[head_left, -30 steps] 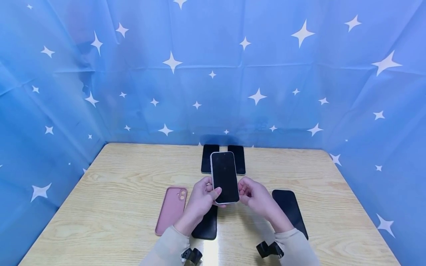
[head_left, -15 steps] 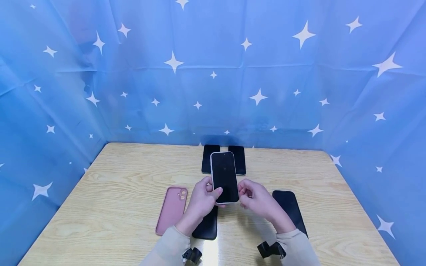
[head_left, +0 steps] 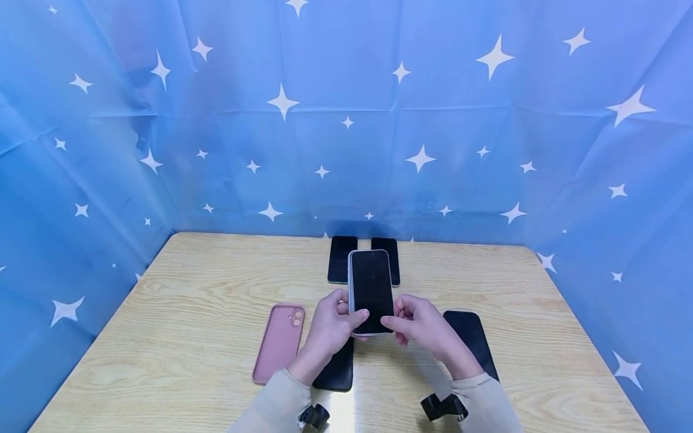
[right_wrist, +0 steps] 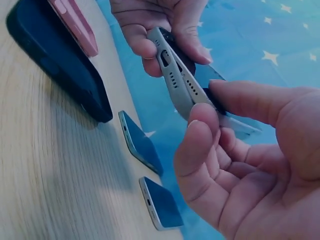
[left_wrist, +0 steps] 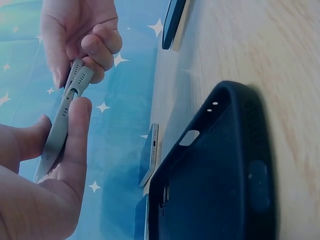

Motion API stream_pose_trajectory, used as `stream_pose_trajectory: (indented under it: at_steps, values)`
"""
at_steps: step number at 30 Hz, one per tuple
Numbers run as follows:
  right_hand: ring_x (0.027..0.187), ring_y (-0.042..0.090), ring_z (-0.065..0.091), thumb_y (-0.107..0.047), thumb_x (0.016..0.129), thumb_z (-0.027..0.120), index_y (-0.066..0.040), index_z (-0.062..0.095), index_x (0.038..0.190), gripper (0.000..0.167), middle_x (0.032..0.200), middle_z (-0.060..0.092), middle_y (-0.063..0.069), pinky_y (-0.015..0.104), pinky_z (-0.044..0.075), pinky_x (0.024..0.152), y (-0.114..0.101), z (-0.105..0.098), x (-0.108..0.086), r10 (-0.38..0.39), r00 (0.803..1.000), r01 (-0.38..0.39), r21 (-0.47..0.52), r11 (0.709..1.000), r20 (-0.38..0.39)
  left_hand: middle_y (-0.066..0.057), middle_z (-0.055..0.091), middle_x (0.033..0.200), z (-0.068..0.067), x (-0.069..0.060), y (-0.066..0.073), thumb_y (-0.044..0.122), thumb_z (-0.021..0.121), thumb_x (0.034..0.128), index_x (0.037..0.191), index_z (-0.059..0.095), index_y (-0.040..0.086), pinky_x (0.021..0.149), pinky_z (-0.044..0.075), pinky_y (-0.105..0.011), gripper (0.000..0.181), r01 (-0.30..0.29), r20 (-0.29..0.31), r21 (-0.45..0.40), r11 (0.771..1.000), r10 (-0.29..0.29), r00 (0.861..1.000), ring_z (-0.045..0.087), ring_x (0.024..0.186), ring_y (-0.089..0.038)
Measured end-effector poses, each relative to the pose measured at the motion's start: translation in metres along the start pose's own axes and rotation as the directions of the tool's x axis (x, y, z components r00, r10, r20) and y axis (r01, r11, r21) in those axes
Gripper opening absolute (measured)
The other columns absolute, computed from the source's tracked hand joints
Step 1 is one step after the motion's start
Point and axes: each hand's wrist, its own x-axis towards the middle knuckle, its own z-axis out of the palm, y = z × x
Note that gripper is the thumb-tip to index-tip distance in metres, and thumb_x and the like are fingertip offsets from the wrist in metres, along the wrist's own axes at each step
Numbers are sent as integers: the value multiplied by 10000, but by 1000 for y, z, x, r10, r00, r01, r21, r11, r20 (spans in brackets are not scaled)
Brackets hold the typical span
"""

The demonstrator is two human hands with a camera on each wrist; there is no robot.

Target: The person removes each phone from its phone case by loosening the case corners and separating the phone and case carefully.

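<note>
Because the phone (head_left: 372, 282) sits crooked in its pale case (right_wrist: 181, 97), both hands prob. need to hold on tight. The left hand (head_left: 329, 322) grips the pair, w/ its thumb on the screen & its other fingers bent round the back. That's prob. so the case keeps put & nothing drops. The right hand (head_left: 421, 329) pinches the near right corner, w/ its thumb on the front & a bent finger at the edge. Can't tell how much of that pinch is on phone & how much on case. There's a gap btwn the phone's bottom edge & the case wall, & it looks wider at the right hand's end, so that corner sticks out.

All this is up off the table (head_left: 189, 313), maybe b/c fingers can get behind it there.

A black case (head_left: 334, 368) lies under the left hand, hollow side up. The pink case (head_left: 277, 346) is just left of it, hollow side up too. Far back, a left spare phone (head_left: 342, 255) & a right spare phone (head_left: 393, 261) lie side by side, screens up, prob. to be out of the way. By the right arm lies a dark slab (head_left: 470, 337); can't tell if it's a phone or a case.
</note>
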Motion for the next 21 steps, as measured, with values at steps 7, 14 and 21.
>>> stream_pose_trajectory:
  at_steps: [7, 14, 21]
  values:
    - [612, 235, 674, -192, 990, 705, -33, 554, 818, 278, 667, 632, 57, 322, 621, 575, 2, -2, -1, -16, 1000, 17, -62, 998, 26, -219, 755, 929, 2, 2, -3, -43, 752, 901, 1013, 558, -66, 651, 631, -612, 225, 9, -10, 4, 1000, -9, 1000, 765, 806, -323]
    - [617, 225, 676, -147, 1009, 673, 1, 582, 826, 252, 745, 691, 162, 331, 637, 578, 6, -3, 0, -22, 999, 21, 7, 1000, 42, -211, 755, 928, 2, 4, -4, -17, 771, 897, 1023, 557, -57, 647, 639, -593, 252, 11, -17, 7, 1000, -11, 1000, 754, 747, -261]
    - [638, 265, 689, -95, 1022, 643, 43, 568, 900, 199, 800, 696, 219, 378, 654, 601, 13, -4, 0, 3, 1000, -4, 129, 992, 7, -233, 740, 970, 0, 5, -4, 68, 617, 1028, 1122, 547, -83, 696, 669, -471, 191, 0, 49, 10, 1000, 0, 999, 762, 833, -299]
